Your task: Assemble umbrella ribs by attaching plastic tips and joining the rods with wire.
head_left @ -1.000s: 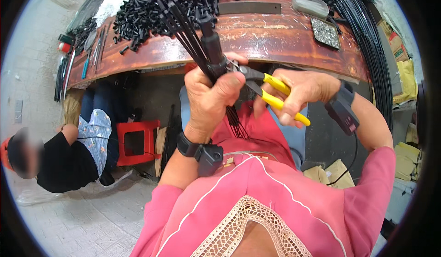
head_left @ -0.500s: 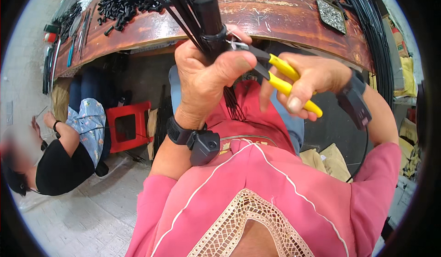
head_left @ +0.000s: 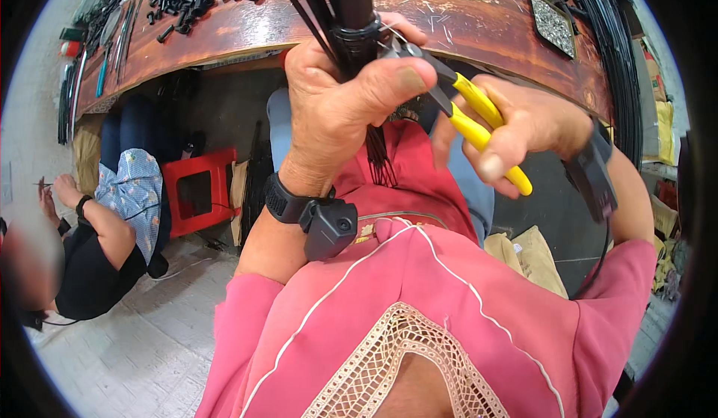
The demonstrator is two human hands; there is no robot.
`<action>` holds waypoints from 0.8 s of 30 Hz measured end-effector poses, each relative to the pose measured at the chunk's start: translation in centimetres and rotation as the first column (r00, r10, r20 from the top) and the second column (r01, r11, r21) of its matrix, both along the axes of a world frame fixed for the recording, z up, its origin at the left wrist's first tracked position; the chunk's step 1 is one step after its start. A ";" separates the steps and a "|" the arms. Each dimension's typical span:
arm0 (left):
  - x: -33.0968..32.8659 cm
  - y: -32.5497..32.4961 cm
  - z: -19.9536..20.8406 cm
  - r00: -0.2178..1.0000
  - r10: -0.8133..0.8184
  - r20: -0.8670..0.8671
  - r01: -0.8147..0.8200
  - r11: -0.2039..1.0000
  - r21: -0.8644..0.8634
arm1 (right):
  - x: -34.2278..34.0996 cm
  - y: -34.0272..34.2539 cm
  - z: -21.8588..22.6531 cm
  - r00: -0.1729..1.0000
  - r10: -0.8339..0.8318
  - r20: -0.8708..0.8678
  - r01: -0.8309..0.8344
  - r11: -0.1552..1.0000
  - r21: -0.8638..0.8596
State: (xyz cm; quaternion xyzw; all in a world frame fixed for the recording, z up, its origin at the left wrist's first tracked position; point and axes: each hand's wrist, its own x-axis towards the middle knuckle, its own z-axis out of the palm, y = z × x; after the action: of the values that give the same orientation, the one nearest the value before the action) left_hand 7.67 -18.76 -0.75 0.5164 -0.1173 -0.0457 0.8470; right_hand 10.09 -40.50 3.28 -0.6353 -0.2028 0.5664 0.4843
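Observation:
My left hand (head_left: 340,108) is wrapped round what looks like a black umbrella frame (head_left: 348,7), a thick tube with several thin black ribs alongside. The thin lower ends of the ribs hang below the fist. Yellow-handled pliers (head_left: 473,128) are in my right hand (head_left: 523,130), thumb on one handle. Their metal jaws (head_left: 400,48) meet a thin wire (head_left: 387,31) by a ring on the tube, just above my left thumb. The left thumb lies against the pliers near the jaws. Exactly what the jaws grip is too small to tell.
On the brown wooden table (head_left: 486,22) lie many black plastic pieces (head_left: 196,3), silvery scraps, and a tray of small metal parts (head_left: 552,25). Long black rods (head_left: 609,44) line the right edge. Left, another person (head_left: 101,246) sits near a red stool (head_left: 198,194).
Both hands have shifted slightly to the right with the frame and pliers. The seated person and the table appear a little farther left and higher in view.

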 end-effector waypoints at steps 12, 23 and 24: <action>1.3 0.7 -0.5 0.994 -0.094 0.051 0.099 0.991 -0.095 | 1.8 -0.6 0.8 0.980 -0.045 -0.196 0.035 0.998 -0.052; 1.1 0.2 -0.6 0.998 -0.001 -0.060 -0.002 0.999 -0.035 | -4.1 3.8 -3.2 -0.201 0.051 0.978 0.566 0.821 0.074; 1.3 0.4 -0.4 0.998 0.006 -0.057 -0.008 0.999 -0.033 | -4.0 4.0 -4.1 -0.220 -0.006 0.976 0.587 0.798 0.137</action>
State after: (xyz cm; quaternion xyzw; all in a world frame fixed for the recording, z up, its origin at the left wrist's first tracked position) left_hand 8.95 -18.35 -1.14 0.5012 -0.0920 -0.0553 0.8586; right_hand 6.10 -36.49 -0.78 -0.9415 -0.2082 -0.2154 0.1541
